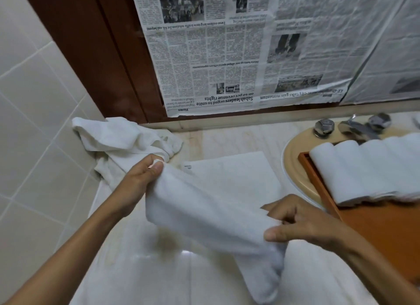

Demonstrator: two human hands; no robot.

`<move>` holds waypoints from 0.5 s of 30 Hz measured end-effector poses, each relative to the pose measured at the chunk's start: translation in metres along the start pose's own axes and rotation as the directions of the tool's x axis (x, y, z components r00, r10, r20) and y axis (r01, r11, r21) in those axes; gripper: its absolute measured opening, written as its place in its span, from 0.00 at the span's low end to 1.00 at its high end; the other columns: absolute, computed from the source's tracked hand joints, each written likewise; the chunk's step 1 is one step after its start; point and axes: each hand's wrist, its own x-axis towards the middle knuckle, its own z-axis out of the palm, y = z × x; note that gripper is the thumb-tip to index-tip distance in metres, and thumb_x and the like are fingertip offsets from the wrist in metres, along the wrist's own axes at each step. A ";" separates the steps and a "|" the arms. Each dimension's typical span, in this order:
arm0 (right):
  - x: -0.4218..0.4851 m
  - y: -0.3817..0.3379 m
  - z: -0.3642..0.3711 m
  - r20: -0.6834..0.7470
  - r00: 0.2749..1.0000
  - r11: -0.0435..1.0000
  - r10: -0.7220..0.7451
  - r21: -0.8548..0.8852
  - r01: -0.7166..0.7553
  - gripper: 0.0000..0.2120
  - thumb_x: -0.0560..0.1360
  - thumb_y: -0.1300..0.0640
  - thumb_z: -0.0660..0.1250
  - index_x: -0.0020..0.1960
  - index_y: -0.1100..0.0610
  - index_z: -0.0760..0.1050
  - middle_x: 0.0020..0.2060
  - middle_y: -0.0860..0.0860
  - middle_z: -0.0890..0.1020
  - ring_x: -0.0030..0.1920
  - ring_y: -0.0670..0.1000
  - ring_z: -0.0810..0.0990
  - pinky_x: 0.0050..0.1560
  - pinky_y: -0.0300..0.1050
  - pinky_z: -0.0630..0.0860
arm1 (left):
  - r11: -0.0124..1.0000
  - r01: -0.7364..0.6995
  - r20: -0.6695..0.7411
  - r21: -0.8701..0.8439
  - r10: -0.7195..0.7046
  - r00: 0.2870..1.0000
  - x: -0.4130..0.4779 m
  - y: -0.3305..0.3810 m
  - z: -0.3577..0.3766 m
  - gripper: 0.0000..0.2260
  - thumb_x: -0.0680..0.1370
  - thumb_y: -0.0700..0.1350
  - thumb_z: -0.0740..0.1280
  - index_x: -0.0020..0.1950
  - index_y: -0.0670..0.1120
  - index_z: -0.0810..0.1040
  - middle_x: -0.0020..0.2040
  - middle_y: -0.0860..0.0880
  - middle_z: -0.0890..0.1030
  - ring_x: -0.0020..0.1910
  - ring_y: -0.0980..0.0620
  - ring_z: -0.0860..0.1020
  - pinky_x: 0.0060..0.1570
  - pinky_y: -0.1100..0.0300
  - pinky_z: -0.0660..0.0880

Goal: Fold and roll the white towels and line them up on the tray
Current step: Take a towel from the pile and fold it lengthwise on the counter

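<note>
Both hands lift a towel over the near counter: left hand pinches its far corner, right hand pinches the near edge. Folding looks underway; next it needs rolling, then a place beside the rolled towels on the tray.

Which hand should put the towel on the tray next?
Probably the right hand: it grips the towel at the end nearest the orange tray, where rolled towels lie. The left hand holds the far end.
</note>
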 end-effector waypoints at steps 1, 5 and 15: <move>-0.006 -0.007 -0.006 0.021 1.000 0.998 -0.005 0.064 0.004 0.16 0.69 0.53 0.75 0.32 0.65 0.79 0.34 0.66 0.74 0.36 0.56 0.73 0.40 0.46 0.67 | 1.000 0.021 -0.033 -0.020 -0.022 0.999 0.002 -0.004 0.002 0.09 0.82 0.44 0.62 0.43 0.44 0.71 0.31 0.58 0.75 0.31 0.63 0.73 0.29 0.71 0.67; -0.009 0.024 -0.009 -0.003 0.974 0.966 0.227 -0.128 -0.226 0.27 0.66 0.42 0.78 0.35 0.67 0.77 0.33 0.58 0.75 0.38 0.50 0.73 0.41 0.44 0.66 | 0.999 0.043 -0.170 0.003 -0.041 0.985 0.024 -0.018 -0.008 0.10 0.83 0.42 0.60 0.43 0.45 0.75 0.35 0.54 0.77 0.37 0.58 0.74 0.38 0.65 0.69; -0.038 -0.007 0.003 0.102 0.906 0.862 0.410 -0.366 -0.350 0.23 0.73 0.44 0.72 0.28 0.54 0.66 0.26 0.48 0.63 0.29 0.52 0.61 0.34 0.48 0.58 | 0.967 0.119 -0.078 0.224 -0.104 0.992 0.088 -0.039 -0.004 0.11 0.83 0.45 0.62 0.41 0.47 0.75 0.35 0.54 0.78 0.39 0.54 0.74 0.41 0.58 0.69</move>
